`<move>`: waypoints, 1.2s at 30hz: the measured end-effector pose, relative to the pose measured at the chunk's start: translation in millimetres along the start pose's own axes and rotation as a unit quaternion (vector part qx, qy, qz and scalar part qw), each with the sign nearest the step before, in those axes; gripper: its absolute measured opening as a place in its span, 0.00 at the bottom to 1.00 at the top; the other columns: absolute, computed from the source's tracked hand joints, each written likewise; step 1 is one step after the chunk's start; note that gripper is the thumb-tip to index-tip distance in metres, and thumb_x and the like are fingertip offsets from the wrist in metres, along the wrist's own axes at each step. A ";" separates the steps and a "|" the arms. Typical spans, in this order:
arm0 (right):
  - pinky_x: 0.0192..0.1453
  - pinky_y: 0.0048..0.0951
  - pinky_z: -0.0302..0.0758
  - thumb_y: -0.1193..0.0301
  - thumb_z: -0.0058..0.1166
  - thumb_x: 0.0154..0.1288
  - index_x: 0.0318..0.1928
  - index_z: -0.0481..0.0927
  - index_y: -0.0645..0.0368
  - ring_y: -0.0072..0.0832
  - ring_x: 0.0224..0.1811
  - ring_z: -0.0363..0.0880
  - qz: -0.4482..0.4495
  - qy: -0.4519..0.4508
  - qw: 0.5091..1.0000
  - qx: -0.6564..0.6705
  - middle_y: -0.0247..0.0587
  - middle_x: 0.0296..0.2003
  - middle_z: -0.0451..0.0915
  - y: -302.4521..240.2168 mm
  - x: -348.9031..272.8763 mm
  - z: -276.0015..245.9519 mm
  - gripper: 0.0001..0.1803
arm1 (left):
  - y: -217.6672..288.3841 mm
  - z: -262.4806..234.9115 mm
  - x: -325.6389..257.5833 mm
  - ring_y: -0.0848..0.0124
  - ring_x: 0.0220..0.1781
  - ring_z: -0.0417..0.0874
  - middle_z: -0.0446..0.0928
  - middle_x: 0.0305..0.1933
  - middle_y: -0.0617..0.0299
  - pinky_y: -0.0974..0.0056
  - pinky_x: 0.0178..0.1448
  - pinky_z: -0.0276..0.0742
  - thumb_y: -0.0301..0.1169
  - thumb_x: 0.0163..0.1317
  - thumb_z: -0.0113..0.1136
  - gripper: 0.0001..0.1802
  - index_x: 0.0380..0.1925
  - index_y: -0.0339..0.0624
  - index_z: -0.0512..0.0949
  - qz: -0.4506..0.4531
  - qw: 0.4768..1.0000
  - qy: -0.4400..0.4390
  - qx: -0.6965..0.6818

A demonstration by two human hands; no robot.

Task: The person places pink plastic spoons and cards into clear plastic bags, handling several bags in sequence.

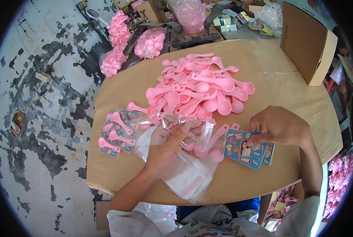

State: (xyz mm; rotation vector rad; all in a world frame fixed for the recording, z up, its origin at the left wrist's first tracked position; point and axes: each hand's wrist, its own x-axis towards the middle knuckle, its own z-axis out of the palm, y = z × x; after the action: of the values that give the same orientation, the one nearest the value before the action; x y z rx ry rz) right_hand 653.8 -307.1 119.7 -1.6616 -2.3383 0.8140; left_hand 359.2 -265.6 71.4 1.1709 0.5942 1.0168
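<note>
Near the front of the table, my left hand [164,152] is closed on a clear plastic bag [172,123], whose film spreads over the fingers. Beneath it lies a stack of flat clear bags [190,177]. My right hand [281,126] pinches the top of a blue printed card [239,148] over a small stack of similar cards [268,155]. Just left of the cards, pink measuring spoons [216,155] show, partly behind the film. A large heap of pink spoons [200,85] rises beyond both hands. At the left, several spoons lie on blue cards [117,132].
The table [291,94] is covered in brown paper. An open cardboard box [303,43] stands at its far right. Bags of pink spoons [149,42] sit past the far edge. At the lower right, a container holds more pink pieces [281,203]. The floor [46,158] is patchy.
</note>
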 end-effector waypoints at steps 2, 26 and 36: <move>0.35 0.40 0.74 0.54 0.62 0.59 0.34 0.84 0.61 0.42 0.28 0.81 0.011 0.026 0.999 -0.023 0.45 0.21 0.80 -4.0 -0.8 -5.9 0.20 | 5.9 6.5 0.5 0.59 0.57 0.81 0.78 0.54 0.48 0.55 0.61 0.79 0.29 0.72 0.50 0.12 0.52 0.36 0.69 -0.032 0.999 0.011 -0.020; 0.22 0.24 0.72 0.70 0.58 0.68 0.38 0.84 0.65 0.17 0.18 0.78 -0.106 0.225 0.946 0.206 0.41 0.19 0.80 -41.0 27.7 48.3 0.09 | 3.4 -2.1 -4.4 0.61 0.57 0.80 0.77 0.55 0.47 0.58 0.61 0.79 0.26 0.71 0.52 0.17 0.56 0.29 0.70 0.019 0.995 0.094 -0.020; 0.22 0.22 0.72 0.70 0.58 0.68 0.36 0.82 0.65 0.12 0.19 0.76 -0.083 0.240 0.939 0.233 0.38 0.18 0.80 -42.0 30.1 49.7 0.09 | 9.8 1.4 -3.1 0.63 0.54 0.82 0.77 0.56 0.46 0.61 0.59 0.80 0.24 0.66 0.58 0.22 0.57 0.27 0.66 0.022 0.994 0.088 -0.056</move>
State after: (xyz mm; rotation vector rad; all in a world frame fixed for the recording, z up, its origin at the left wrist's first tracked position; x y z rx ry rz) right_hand 586.8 -306.2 94.3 -1.2639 -1.7513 0.7473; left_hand 355.7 -268.5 80.7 1.0044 0.6442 1.1841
